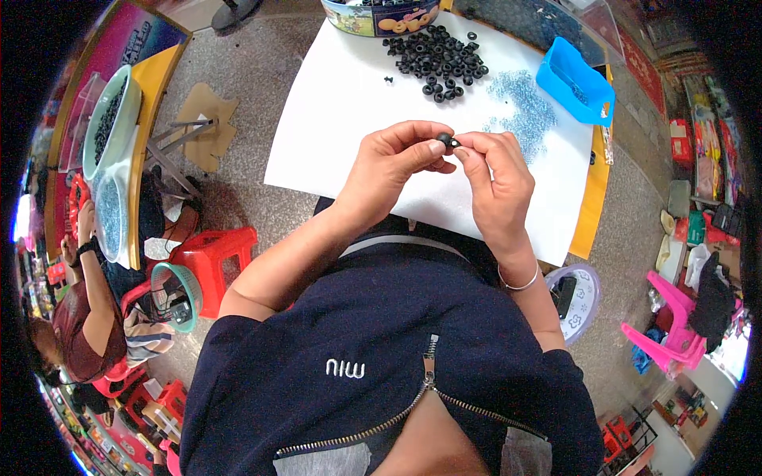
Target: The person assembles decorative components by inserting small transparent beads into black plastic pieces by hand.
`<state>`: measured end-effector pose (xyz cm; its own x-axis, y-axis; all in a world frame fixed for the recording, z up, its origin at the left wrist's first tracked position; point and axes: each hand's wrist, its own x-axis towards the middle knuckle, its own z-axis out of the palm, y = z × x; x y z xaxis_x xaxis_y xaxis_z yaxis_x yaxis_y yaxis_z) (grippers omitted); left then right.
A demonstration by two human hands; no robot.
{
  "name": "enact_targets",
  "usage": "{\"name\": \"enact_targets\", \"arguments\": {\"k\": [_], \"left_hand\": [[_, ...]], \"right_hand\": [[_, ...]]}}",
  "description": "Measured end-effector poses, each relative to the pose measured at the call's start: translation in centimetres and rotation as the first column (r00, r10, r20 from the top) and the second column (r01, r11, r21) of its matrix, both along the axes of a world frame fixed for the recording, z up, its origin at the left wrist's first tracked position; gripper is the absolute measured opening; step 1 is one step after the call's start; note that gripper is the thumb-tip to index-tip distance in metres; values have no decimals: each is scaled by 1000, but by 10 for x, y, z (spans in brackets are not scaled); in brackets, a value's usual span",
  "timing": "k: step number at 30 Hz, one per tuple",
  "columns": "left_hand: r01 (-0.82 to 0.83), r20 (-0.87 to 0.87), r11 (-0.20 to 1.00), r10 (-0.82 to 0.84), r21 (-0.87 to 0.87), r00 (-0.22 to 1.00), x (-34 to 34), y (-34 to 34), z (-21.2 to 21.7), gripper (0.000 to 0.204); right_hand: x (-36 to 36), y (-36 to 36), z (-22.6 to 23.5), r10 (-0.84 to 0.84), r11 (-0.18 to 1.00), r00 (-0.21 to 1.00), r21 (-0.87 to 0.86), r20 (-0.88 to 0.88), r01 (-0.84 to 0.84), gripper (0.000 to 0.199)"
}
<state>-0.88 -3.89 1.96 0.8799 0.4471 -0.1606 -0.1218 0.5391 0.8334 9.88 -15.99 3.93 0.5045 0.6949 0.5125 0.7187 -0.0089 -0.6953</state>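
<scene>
Both hands' fingers pinch black ring; blue tray holds pale beads

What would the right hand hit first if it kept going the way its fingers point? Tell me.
The right hand points left toward the left hand; it would first meet the small black ring pinched between them, then the left fingertips.

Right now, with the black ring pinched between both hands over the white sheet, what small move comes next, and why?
Probably press the two pieces together. The left hand and right hand meet on one black ring, and something small and pale shows at its edge, too small to identify. The ring pile and the blue bits lie untouched on the sheet, so nothing else needs fetching.
</scene>
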Motion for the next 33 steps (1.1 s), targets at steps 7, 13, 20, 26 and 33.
{"name": "enact_targets", "arguments": {"k": [7, 13, 20, 26, 33], "left_hand": [[-7, 2, 996, 7, 93, 1000, -1, 0, 0, 23], [20, -58, 994, -14, 110, 998, 0, 2, 6, 23], [114, -61, 975, -127, -193, 990, 0, 9, 4, 22], [114, -126, 986, -129, -121, 984, 0, 11, -2, 22], [171, -184, 977, -193, -131, 964, -2, 15, -5, 26]], "right_hand": [[4, 0, 8, 21, 998, 968, -57, 252, -7, 7], [5, 0, 10, 50, 996, 916, -91, 398, -15, 9], [8, 2, -2, 56, 998, 965, -7, 257, -56, 10], [8, 3, 1, 94, 993, 894, -108, 438, -52, 10], [9, 2, -6, 113, 988, 891, -145, 440, -54, 13]]}}
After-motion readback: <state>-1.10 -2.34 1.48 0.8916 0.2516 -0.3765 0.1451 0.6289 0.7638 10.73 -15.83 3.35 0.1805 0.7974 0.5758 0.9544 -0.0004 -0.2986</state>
